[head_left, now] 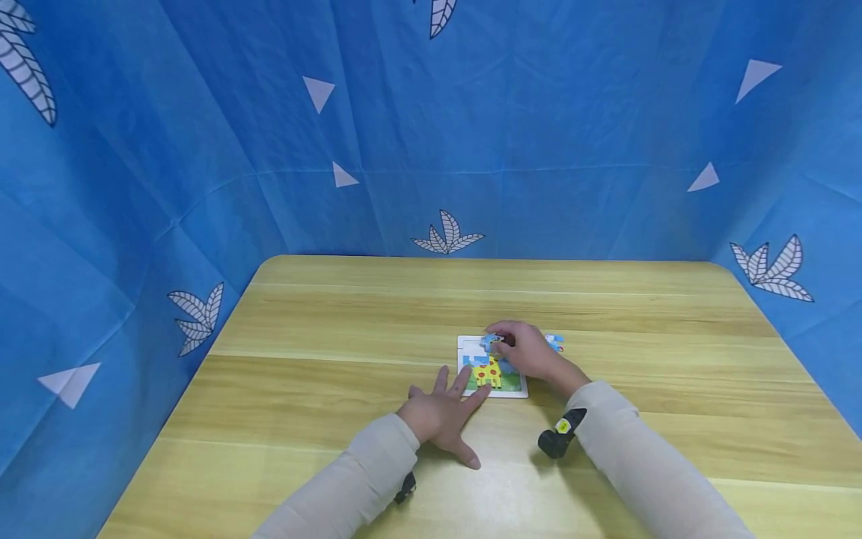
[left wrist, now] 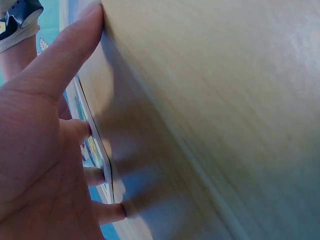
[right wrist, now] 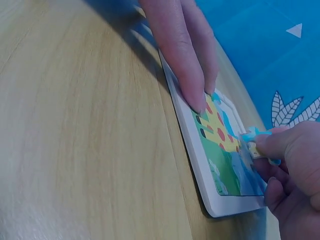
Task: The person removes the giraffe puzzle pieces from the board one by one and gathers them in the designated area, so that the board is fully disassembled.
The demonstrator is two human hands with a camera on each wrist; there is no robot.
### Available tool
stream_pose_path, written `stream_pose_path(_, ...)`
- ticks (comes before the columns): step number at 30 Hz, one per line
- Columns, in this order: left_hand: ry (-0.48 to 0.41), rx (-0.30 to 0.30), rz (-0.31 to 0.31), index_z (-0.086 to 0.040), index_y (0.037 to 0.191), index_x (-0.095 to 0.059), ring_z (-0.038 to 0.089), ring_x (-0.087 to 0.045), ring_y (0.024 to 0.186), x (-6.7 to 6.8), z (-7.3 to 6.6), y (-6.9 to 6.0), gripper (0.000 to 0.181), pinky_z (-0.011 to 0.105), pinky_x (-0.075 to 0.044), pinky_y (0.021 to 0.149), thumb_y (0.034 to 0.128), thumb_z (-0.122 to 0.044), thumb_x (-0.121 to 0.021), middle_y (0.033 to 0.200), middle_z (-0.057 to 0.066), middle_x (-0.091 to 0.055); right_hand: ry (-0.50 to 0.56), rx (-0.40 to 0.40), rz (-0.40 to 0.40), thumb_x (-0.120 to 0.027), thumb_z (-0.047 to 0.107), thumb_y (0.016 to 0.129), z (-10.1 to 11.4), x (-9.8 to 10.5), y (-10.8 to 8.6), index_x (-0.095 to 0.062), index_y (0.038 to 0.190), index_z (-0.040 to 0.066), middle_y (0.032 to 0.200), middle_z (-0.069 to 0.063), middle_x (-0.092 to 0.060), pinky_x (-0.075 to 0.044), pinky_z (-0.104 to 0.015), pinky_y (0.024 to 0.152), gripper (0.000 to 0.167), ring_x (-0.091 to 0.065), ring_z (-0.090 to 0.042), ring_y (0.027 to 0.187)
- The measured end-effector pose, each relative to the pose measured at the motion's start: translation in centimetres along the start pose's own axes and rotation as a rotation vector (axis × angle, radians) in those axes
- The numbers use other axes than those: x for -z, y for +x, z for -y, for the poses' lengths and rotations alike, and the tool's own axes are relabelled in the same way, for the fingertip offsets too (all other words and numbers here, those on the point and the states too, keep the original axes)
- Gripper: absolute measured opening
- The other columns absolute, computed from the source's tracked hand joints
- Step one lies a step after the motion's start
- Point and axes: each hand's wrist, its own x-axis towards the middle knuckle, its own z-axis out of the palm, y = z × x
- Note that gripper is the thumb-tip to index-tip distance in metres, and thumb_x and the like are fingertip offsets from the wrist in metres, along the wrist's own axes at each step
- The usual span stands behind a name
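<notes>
A white-framed jigsaw puzzle [head_left: 494, 391] lies flat on the table, its picture a yellow giraffe with red spots on green and blue. My right hand [head_left: 528, 350] pinches a light blue puzzle piece [right wrist: 256, 134] between thumb and fingers over the board's upper part, where bare white backing shows. With fingers spread, my left hand [head_left: 441, 415] rests at the board's lower left. Its fingertips touch the frame and picture, as the right wrist view shows, and the thumb reaches out over the tabletop. Another blue puzzle piece [head_left: 555, 342] lies just right of the board, partly behind the right hand.
The wooden table [head_left: 323, 314] stretches out on all sides of the board. Behind it and at its sides hangs a blue cloth [head_left: 417, 112] with white leaves and triangles. A black wrist camera [head_left: 557, 440] sits beneath the right sleeve.
</notes>
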Motion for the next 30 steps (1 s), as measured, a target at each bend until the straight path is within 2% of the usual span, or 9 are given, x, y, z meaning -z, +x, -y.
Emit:
stream_pose_path(8, -0.011, -0.001, 0.001, -0.040, 0.150, -0.011, 0.036, -0.006, 0.145, 0.1, 0.0, -0.2, 0.108, 0.069, -0.029, 0.097, 0.0642, -0.072, -0.068, 0.160, 0.004, -0.001, 0.004, -0.073, -0.020, -0.060, 0.013, 0.092, -0.6, 0.2, 0.0, -0.063, 0.117, 0.006, 0.101, -0.007, -0.065, -0.049, -0.035, 0.077, 0.026, -0.057, -0.017, 0.087)
stream_pose_path(14, -0.019, 0.000, 0.000, -0.041, 0.150, -0.011, 0.037, -0.006, 0.145, 0.1, 0.0, -0.2, 0.109, 0.069, -0.028, 0.097, 0.0633, -0.072, -0.069, 0.160, 0.003, 0.000, -0.002, -0.058, -0.039, -0.060, 0.015, 0.092, -1.3, 0.6, -0.3, -0.065, 0.115, 0.007, 0.104, -0.008, -0.066, -0.049, -0.037, 0.079, 0.024, -0.059, -0.018, 0.090)
stream_pose_path(30, -0.027, -0.001, -0.001, -0.041, 0.150, -0.010, 0.036, -0.004, 0.145, 0.1, -0.1, -0.4, 0.110, 0.070, -0.027, 0.098, 0.0631, -0.071, -0.070, 0.160, 0.002, 0.001, 0.042, -0.084, -0.109, -0.063, 0.012, 0.090, -2.8, 3.0, -1.7, -0.066, 0.108, 0.003, 0.095, -0.011, -0.066, -0.048, -0.029, 0.069, 0.020, -0.059, -0.018, 0.082)
